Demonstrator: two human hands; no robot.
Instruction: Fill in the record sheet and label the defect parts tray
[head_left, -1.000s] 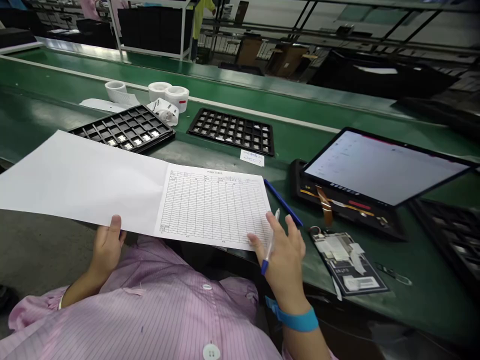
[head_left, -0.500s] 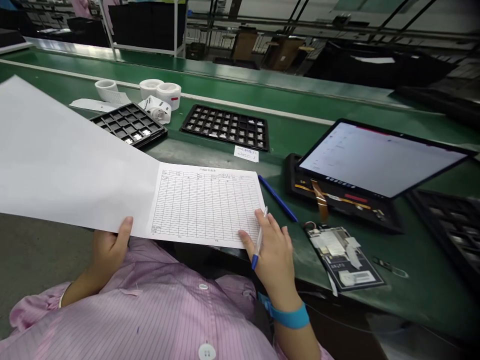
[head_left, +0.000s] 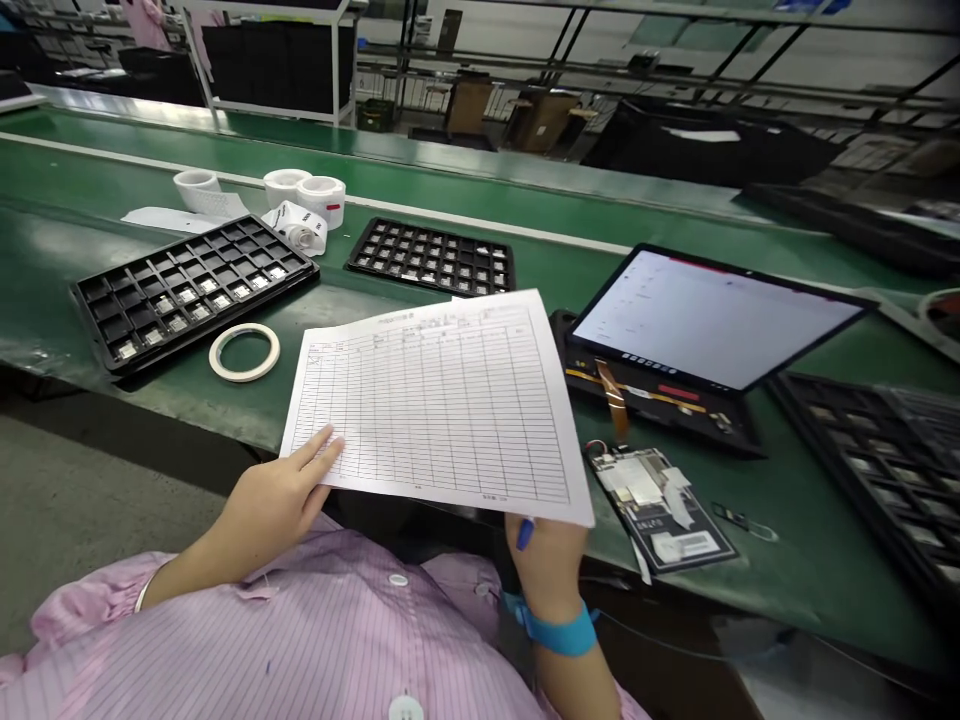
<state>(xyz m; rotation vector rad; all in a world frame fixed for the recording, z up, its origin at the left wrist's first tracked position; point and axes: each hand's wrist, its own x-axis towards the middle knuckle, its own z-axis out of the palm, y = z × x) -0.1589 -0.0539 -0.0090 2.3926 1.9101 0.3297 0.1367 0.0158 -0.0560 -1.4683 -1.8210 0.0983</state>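
A printed paper form with a ruled grid is held up over the bench's front edge, its right side raised. My left hand is at its lower left corner, two fingers laid over the sheet and the thumb at the bottom edge, seemingly under it. My right hand is behind the lower right corner, its fingers mostly hidden. From it sticks the blue end of a pen; the rest of the pen is covered by the paper.
Left lie a black tray with small parts and a tape ring. Behind are white rolls and another parts tray. Right are a lit tablet screen, an opened circuit-board device and a dark tray.
The raised white page on the left has gone, uncovering the tray and tape ring. My left hand moved right onto the form; my right hand went behind it. The paper now hides the blue pen.
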